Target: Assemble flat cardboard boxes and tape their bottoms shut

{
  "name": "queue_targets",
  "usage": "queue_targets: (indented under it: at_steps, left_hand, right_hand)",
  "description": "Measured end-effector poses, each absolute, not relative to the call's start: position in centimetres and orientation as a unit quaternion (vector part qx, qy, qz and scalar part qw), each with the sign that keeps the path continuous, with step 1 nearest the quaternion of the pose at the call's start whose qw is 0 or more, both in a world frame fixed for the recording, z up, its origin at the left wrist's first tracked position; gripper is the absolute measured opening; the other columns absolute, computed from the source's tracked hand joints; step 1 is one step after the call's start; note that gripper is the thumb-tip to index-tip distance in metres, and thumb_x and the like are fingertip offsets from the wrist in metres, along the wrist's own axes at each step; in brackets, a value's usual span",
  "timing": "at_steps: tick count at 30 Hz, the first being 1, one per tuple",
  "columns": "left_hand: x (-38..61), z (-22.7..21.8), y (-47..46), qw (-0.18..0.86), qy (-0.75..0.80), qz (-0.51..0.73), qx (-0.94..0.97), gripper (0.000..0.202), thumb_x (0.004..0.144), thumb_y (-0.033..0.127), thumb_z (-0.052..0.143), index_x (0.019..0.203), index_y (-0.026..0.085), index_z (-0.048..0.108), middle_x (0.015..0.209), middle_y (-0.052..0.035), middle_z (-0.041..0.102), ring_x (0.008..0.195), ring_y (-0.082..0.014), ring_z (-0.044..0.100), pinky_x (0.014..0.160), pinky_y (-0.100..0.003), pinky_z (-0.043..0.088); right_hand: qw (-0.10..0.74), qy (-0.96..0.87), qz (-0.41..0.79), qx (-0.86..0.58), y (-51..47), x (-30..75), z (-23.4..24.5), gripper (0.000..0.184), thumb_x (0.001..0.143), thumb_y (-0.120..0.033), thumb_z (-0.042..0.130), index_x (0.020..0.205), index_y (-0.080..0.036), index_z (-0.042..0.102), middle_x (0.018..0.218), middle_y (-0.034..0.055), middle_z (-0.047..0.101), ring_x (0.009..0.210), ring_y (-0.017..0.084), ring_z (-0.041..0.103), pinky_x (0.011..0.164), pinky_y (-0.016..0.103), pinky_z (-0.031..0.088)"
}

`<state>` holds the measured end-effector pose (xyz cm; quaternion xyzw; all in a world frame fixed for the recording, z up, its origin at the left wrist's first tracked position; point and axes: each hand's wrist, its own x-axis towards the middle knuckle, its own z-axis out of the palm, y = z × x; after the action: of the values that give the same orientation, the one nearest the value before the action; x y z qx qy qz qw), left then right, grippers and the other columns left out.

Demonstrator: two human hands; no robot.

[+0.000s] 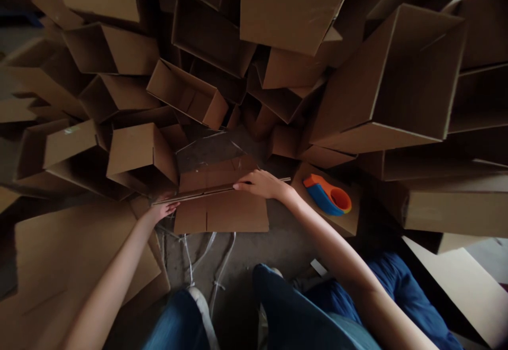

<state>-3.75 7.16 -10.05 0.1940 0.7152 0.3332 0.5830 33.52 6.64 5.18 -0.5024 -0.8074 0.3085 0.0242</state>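
Observation:
A flattened cardboard box lies on the floor between my hands, with a long folded panel standing on edge across it. My left hand grips the panel's left end. My right hand closes over the panel's right part, fingers pointing left. Just right of my right hand, an orange and blue tape dispenser rests on a cardboard piece. The dispenser's tape roll looks orange inside, and nothing touches it.
Many open cardboard boxes are heaped ahead and on both sides. A large cardboard sheet lies to the left. White plastic straps trail over the concrete floor near my jeans-clad knees.

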Motion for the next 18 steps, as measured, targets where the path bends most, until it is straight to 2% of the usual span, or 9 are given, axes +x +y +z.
queue_targets:
  at_steps: [4,8,11,16,18]
  left_hand:
    - [-4.0,-8.6,7.6,0.553,0.711,0.387,0.199,0.020,0.084,0.029,0.050,0.101,0.027,0.062,0.091,-0.0058,0.075,0.087,-0.0201,0.072,0.077,-0.034,0.054]
    - [-3.4,-6.6,8.4,0.536,0.704,0.416,0.211,0.038,0.088,0.048,0.038,0.095,0.023,0.066,0.106,-0.0085,0.074,0.110,-0.0233,0.065,0.085,-0.034,0.051]
    - [-2.3,-4.9,8.5,0.511,0.685,0.462,0.238,0.047,0.088,0.056,0.033,0.093,0.023,0.067,0.118,-0.0070,0.071,0.125,-0.0237,0.056,0.089,-0.032,0.049]
    - [-0.2,-2.6,7.9,0.487,0.642,0.521,0.283,0.056,0.084,0.070,0.032,0.097,0.027,0.065,0.126,-0.0012,0.066,0.133,-0.0250,0.047,0.091,-0.032,0.049]
    - [0.6,-2.0,7.7,0.472,0.635,0.528,0.308,0.057,0.082,0.073,0.038,0.104,0.028,0.063,0.130,-0.0003,0.063,0.134,-0.0255,0.047,0.092,-0.032,0.049]
  right_hand:
    - [0.020,-0.816,0.284,-0.503,6.5,32.9,5.6,0.051,0.096,-0.060,0.041,0.100,-0.024,0.077,0.098,0.0086,0.076,0.097,0.028,0.069,0.082,0.031,0.044]
    - [0.017,-0.820,0.280,-0.499,6.3,32.0,6.2,0.055,0.098,-0.057,0.037,0.092,-0.020,0.077,0.093,0.0106,0.075,0.094,0.027,0.069,0.080,0.030,0.043]
    - [0.015,-0.823,0.289,-0.489,6.2,31.5,6.6,0.055,0.100,-0.055,0.035,0.090,-0.019,0.077,0.090,0.0097,0.075,0.090,0.025,0.069,0.077,0.029,0.043]
    - [0.002,-0.832,0.310,-0.460,6.1,31.3,6.7,0.050,0.100,-0.048,0.038,0.090,-0.020,0.078,0.091,0.0086,0.076,0.089,0.024,0.069,0.074,0.028,0.044]
    - [-0.011,-0.835,0.312,-0.453,6.1,31.3,6.8,0.046,0.100,-0.045,0.040,0.092,-0.020,0.078,0.094,0.0086,0.076,0.093,0.024,0.069,0.076,0.028,0.044]
